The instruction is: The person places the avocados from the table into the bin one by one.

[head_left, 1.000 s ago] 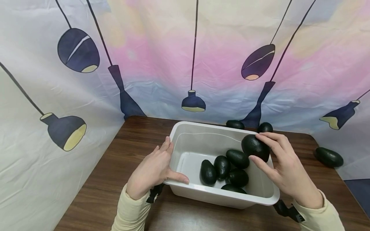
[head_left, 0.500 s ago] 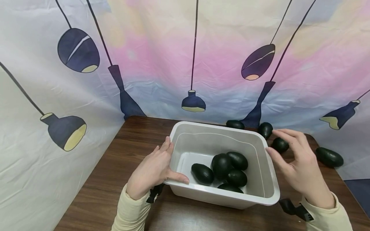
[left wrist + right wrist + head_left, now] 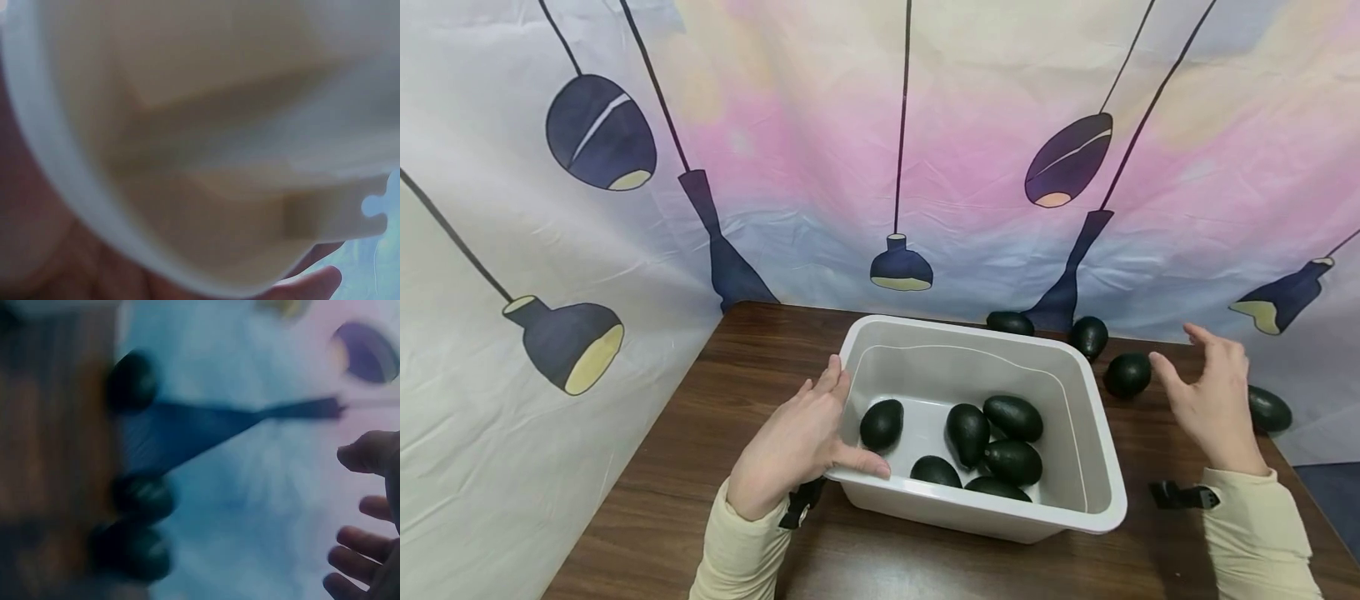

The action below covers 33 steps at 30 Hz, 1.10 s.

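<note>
The left hand holds the near left corner of a pale grey, rectangular plastic bin, thumb over the rim, fingers against its outer side. Six dark green, oval avocados lie inside the bin. To the bin's right, the right hand, thumb and fingers apart, is near a rounded, dark green avocado on the brown wood-grain table.

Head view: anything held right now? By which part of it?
The gray bin: the left hand grips its rim at the near-left corner, thumb over the edge. The right hand holds nothing.
</note>
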Each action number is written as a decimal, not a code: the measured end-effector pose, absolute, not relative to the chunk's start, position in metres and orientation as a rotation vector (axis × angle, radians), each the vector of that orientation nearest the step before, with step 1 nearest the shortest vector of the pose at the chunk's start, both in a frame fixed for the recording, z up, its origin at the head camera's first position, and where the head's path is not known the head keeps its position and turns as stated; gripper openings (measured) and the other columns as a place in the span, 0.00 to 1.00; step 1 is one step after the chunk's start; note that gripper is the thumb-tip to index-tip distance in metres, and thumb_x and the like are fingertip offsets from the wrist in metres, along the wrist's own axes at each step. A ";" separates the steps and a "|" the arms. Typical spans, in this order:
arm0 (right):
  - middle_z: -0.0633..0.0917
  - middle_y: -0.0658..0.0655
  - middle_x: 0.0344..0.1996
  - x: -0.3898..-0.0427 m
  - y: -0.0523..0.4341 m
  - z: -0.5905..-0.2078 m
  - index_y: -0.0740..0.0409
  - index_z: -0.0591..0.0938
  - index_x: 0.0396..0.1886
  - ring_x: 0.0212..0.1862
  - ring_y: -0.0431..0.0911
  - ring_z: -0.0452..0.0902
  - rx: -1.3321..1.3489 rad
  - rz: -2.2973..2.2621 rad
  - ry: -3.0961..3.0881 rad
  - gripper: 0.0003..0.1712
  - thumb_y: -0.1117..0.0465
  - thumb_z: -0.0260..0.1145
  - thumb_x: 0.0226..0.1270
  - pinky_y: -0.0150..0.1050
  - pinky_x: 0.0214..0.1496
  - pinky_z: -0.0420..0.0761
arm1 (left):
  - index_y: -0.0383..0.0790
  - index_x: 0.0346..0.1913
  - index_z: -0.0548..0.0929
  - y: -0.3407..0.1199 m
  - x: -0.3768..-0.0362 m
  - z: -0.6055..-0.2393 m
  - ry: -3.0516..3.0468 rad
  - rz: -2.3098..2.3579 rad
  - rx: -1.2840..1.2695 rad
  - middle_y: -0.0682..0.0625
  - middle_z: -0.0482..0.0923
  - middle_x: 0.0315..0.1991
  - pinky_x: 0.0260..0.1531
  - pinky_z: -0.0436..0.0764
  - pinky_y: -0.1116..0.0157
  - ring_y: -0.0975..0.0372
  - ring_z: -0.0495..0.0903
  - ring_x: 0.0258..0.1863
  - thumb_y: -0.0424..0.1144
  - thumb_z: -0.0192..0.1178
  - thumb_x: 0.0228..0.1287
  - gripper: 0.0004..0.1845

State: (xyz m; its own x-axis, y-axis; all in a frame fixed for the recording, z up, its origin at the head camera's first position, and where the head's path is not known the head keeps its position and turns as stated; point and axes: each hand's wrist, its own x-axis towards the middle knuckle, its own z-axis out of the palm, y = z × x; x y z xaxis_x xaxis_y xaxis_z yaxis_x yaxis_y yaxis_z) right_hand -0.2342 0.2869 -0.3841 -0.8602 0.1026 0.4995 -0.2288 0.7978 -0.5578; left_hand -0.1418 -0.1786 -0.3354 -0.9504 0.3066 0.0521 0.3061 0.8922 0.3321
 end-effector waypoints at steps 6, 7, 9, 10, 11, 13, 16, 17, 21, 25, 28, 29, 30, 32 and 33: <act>0.53 0.84 0.63 -0.255 0.315 -0.425 0.73 0.55 0.72 0.64 0.77 0.44 -0.137 0.887 -2.660 0.40 0.52 0.57 0.72 0.73 0.65 0.42 | 0.20 0.70 0.59 -0.180 -0.142 -0.335 3.033 0.537 0.468 0.26 0.49 0.72 0.65 0.64 0.47 0.42 0.66 0.66 0.73 0.71 0.29 0.72; 0.52 0.85 0.63 -0.258 0.318 -0.431 0.74 0.54 0.72 0.64 0.78 0.43 -0.155 0.889 -2.680 0.41 0.51 0.57 0.73 0.74 0.64 0.43 | 0.21 0.70 0.59 -0.180 -0.142 -0.334 3.029 0.539 0.461 0.26 0.49 0.72 0.66 0.64 0.47 0.43 0.65 0.66 0.73 0.71 0.29 0.72; 0.50 0.86 0.63 -0.265 0.320 -0.441 0.74 0.53 0.72 0.64 0.79 0.42 -0.186 0.887 -2.716 0.44 0.48 0.56 0.73 0.74 0.63 0.43 | 0.21 0.70 0.58 -0.181 -0.142 -0.334 3.026 0.541 0.454 0.27 0.48 0.72 0.66 0.63 0.47 0.43 0.65 0.67 0.73 0.71 0.30 0.72; 0.49 0.86 0.63 -0.268 0.320 -0.445 0.74 0.52 0.72 0.64 0.79 0.42 -0.195 0.884 -2.734 0.45 0.46 0.56 0.72 0.75 0.62 0.44 | 0.21 0.70 0.59 -0.181 -0.141 -0.334 3.025 0.541 0.454 0.27 0.48 0.72 0.66 0.63 0.47 0.44 0.65 0.67 0.73 0.71 0.30 0.72; 0.49 0.86 0.63 -0.271 0.320 -0.449 0.74 0.52 0.72 0.64 0.79 0.42 -0.201 0.880 -2.750 0.46 0.45 0.56 0.72 0.75 0.61 0.45 | 0.21 0.70 0.59 -0.181 -0.141 -0.334 3.028 0.541 0.457 0.27 0.48 0.72 0.66 0.63 0.47 0.44 0.65 0.67 0.73 0.71 0.30 0.72; 0.48 0.87 0.63 -0.277 0.318 -0.456 0.74 0.50 0.73 0.64 0.79 0.41 -0.206 0.866 -2.784 0.50 0.41 0.56 0.71 0.76 0.60 0.46 | 0.21 0.70 0.59 -0.182 -0.141 -0.334 3.031 0.542 0.462 0.27 0.48 0.72 0.66 0.63 0.47 0.44 0.65 0.67 0.73 0.71 0.30 0.72; 0.48 0.87 0.63 -0.285 0.314 -0.464 0.75 0.49 0.73 0.64 0.80 0.41 -0.179 0.861 -2.819 0.53 0.39 0.56 0.69 0.76 0.59 0.46 | 0.21 0.70 0.58 -0.181 -0.141 -0.334 3.032 0.559 0.469 0.27 0.48 0.72 0.66 0.62 0.46 0.45 0.66 0.67 0.72 0.71 0.30 0.71; 0.47 0.87 0.64 -0.287 0.313 -0.466 0.75 0.48 0.73 0.64 0.80 0.40 -0.169 0.865 -2.827 0.54 0.38 0.57 0.69 0.77 0.59 0.46 | 0.21 0.70 0.58 -0.181 -0.141 -0.334 3.032 0.562 0.470 0.27 0.48 0.72 0.66 0.62 0.46 0.45 0.66 0.67 0.72 0.71 0.30 0.71; 0.48 0.88 0.63 -0.292 0.310 -0.474 0.75 0.47 0.73 0.62 0.81 0.42 -0.155 0.878 -2.840 0.54 0.39 0.58 0.68 0.77 0.57 0.47 | 0.21 0.70 0.59 -0.180 -0.141 -0.335 3.027 0.574 0.469 0.27 0.48 0.72 0.66 0.63 0.47 0.44 0.65 0.67 0.72 0.71 0.30 0.71; 0.49 0.88 0.62 -0.293 0.308 -0.479 0.76 0.48 0.73 0.61 0.81 0.45 -0.185 0.871 -2.841 0.54 0.41 0.60 0.68 0.76 0.55 0.51 | 0.21 0.70 0.59 -0.180 -0.141 -0.334 3.025 0.570 0.466 0.27 0.48 0.72 0.66 0.62 0.47 0.44 0.67 0.66 0.72 0.71 0.30 0.71; 0.49 0.88 0.62 -0.292 0.308 -0.483 0.75 0.48 0.73 0.61 0.80 0.44 -0.196 0.881 -2.842 0.53 0.42 0.60 0.68 0.75 0.55 0.52 | 0.21 0.70 0.59 -0.179 -0.142 -0.334 3.021 0.562 0.455 0.27 0.48 0.72 0.66 0.62 0.47 0.45 0.67 0.66 0.72 0.72 0.29 0.71; 0.49 0.88 0.62 -0.292 0.309 -0.484 0.74 0.48 0.73 0.62 0.81 0.44 -0.196 0.885 -2.845 0.53 0.43 0.60 0.68 0.76 0.55 0.52 | 0.21 0.70 0.59 -0.179 -0.142 -0.334 3.018 0.561 0.450 0.27 0.48 0.72 0.66 0.62 0.47 0.44 0.66 0.66 0.72 0.72 0.29 0.72; 0.49 0.88 0.63 -0.292 0.309 -0.485 0.74 0.47 0.74 0.62 0.81 0.44 -0.194 0.889 -2.847 0.52 0.43 0.60 0.69 0.76 0.55 0.51 | 0.21 0.70 0.59 -0.179 -0.142 -0.334 3.018 0.559 0.444 0.27 0.48 0.72 0.66 0.63 0.47 0.44 0.66 0.66 0.72 0.72 0.29 0.72; 0.49 0.87 0.63 -0.292 0.309 -0.486 0.73 0.47 0.74 0.62 0.81 0.44 -0.190 0.894 -2.851 0.51 0.44 0.60 0.69 0.76 0.54 0.52 | 0.22 0.70 0.58 -0.179 -0.142 -0.334 3.016 0.558 0.439 0.28 0.48 0.72 0.66 0.63 0.47 0.43 0.65 0.66 0.72 0.72 0.29 0.72; 0.49 0.88 0.63 -0.292 0.310 -0.487 0.72 0.46 0.74 0.62 0.81 0.44 -0.192 0.895 -2.854 0.51 0.45 0.60 0.69 0.76 0.54 0.53 | 0.22 0.70 0.58 -0.179 -0.142 -0.334 3.016 0.558 0.441 0.28 0.48 0.72 0.66 0.63 0.47 0.42 0.66 0.66 0.72 0.72 0.29 0.72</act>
